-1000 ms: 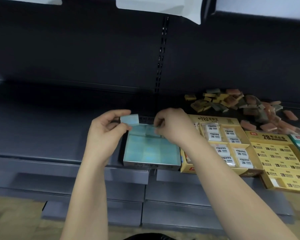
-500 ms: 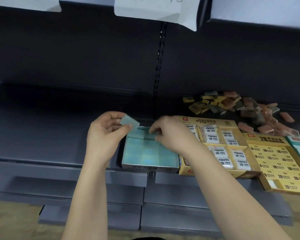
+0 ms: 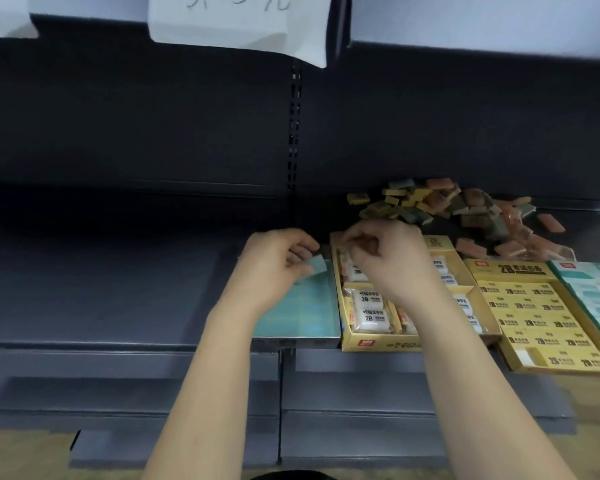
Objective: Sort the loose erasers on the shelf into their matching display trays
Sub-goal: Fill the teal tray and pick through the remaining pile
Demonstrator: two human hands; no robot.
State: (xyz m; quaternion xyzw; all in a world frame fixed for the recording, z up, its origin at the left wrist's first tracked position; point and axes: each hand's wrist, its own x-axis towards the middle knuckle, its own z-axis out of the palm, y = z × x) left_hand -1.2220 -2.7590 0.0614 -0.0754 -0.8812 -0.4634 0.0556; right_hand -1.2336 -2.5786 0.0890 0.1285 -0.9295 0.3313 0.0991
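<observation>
Teal eraser, thin, flat; left hand pinching

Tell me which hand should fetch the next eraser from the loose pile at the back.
Right. The right hand hovers over the yellow tray, nearest the loose pile behind it; the left hand pinches a teal eraser over the teal tray. Whether the right holds anything is unclear.

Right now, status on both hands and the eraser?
Left grip pinches teal eraser over teal tray. Right grip curled over yellow tray, hold unclear. Loose eraser pile behind trays, nothing blocking.
</observation>
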